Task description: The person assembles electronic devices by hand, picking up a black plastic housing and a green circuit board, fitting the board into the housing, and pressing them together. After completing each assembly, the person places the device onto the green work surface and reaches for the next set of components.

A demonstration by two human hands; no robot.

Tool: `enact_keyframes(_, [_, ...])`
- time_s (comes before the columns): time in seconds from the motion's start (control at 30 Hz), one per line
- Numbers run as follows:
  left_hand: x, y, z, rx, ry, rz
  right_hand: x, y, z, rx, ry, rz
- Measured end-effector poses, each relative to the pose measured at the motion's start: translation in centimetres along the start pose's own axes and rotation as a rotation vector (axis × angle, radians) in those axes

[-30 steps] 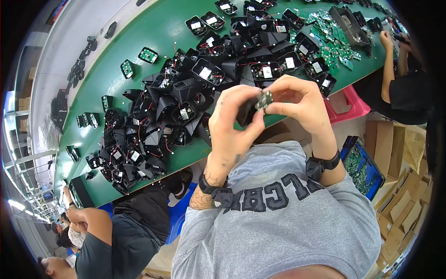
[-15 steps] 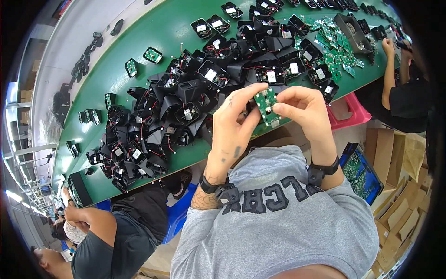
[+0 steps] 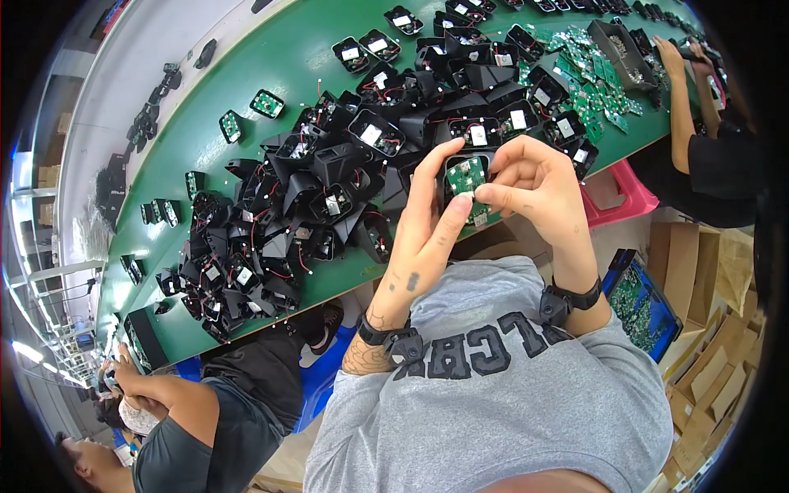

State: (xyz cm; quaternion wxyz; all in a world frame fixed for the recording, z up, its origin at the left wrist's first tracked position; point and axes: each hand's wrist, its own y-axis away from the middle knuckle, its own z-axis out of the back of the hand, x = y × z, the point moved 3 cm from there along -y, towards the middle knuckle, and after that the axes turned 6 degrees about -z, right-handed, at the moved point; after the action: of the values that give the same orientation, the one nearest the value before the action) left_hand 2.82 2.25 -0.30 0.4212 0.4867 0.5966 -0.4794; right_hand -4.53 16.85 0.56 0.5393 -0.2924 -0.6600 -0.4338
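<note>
A small green circuit board (image 3: 467,177) is held between my two hands above the table's near edge. My left hand (image 3: 427,214) grips it from the left, thumb on the lower edge and the forefinger reaching up along the far side. My right hand (image 3: 534,185) pinches the board's right side with thumb and fingertips. Directly behind the board shows a dark rim of a black housing; whether my hands touch it, I cannot tell. Just beyond lies a heap of black plastic housings (image 3: 337,160), several with red wires and white parts inside.
Loose green boards (image 3: 588,78) are piled at the far right, beside a dark bin of small parts (image 3: 620,57). Housings with boards (image 3: 267,103) stand on the green table (image 3: 177,107). Co-workers sit at left and right. A pink stool (image 3: 620,197) and cardboard boxes (image 3: 707,361) are at right.
The board has turned more face-up, with a dark rim now behind it. My left thumb has come onto its near edge. The co-worker's hands at right have moved farther away.
</note>
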Motion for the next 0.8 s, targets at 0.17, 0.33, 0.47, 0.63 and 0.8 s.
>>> enact_keyframes(0.17, [1.0,0.0,-0.4,0.074,0.025,-0.103,0.3,-0.1,0.2,-0.002,-0.029,-0.001])
enact_keyframes(0.33, [1.9,-0.4,-0.5,0.100,-0.189,-0.332,0.3,0.2,0.2,0.010,-0.053,0.011])
enact_keyframes(0.47, [0.7,0.0,-1.4,0.033,-0.050,-0.095,0.4,0.3,-0.1,-0.030,-0.018,0.041])
enact_keyframes(0.63, [2.1,0.1,-1.0,0.058,0.239,0.004,1.2,0.4,0.0,-0.051,0.266,0.157])
enact_keyframes(0.8, [1.3,0.3,-2.1,0.054,0.368,0.108,-1.1,-0.6,-0.8,0.272,-0.155,0.043])
